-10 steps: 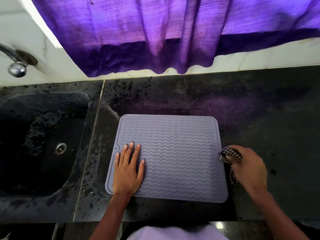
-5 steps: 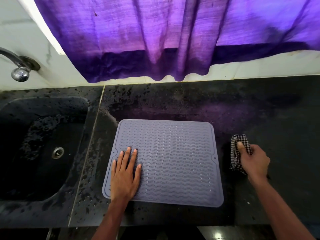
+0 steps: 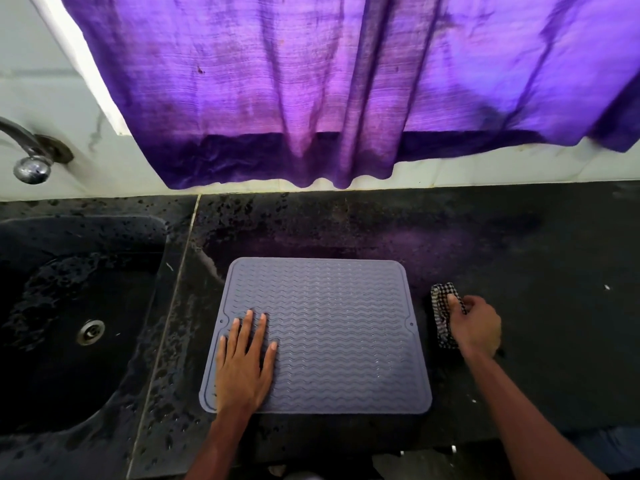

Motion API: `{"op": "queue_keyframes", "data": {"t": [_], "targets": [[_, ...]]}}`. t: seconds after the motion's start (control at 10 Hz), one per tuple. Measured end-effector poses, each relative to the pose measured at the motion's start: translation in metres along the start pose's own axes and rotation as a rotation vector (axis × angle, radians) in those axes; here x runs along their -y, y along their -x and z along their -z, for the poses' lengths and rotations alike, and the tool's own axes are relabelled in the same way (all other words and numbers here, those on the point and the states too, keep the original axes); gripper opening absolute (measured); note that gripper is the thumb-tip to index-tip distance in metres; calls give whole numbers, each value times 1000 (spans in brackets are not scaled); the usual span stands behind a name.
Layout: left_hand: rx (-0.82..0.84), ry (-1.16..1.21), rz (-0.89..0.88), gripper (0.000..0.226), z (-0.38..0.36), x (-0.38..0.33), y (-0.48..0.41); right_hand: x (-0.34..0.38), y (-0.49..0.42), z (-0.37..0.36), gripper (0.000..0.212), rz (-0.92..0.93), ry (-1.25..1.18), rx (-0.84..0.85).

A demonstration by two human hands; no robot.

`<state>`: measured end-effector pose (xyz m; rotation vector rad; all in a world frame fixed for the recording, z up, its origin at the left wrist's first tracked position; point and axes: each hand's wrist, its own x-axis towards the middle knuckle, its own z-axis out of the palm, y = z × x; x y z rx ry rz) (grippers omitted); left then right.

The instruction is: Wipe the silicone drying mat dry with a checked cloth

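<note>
Right hand (image 3: 478,327), gripping the black-and-white checked cloth (image 3: 440,317), is now sitting clear of the grey ribbed silicone mat (image 3: 346,323). Flat, straight-fingered left hand (image 3: 244,365) is pressing it

A right hand (image 3: 479,327) grips a cloth (image 3: 441,306) on the counter (image 3: 554,271). Just left of the grip lies the mat (image 3: 339,306), with a left hand (image 3: 242,368) flat on its near-left part. Farther left sits the sink (image 3: 69,306), with a tap (image 3: 31,157) behind it. A curtain (image 3: 346,81) hangs behind.

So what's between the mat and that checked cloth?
Nothing: in the head view only a bare strip of black countertop separates the silicone drying mat from the checked cloth.
</note>
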<state>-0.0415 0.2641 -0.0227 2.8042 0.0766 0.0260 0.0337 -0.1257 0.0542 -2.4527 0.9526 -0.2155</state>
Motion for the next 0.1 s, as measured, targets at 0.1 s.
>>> {"op": "queue_keyframes", "data": {"t": [0.1], "targets": [[-22, 130, -23, 74, 0, 4, -2, 4, 13, -1, 42, 127, 67, -68]]}}
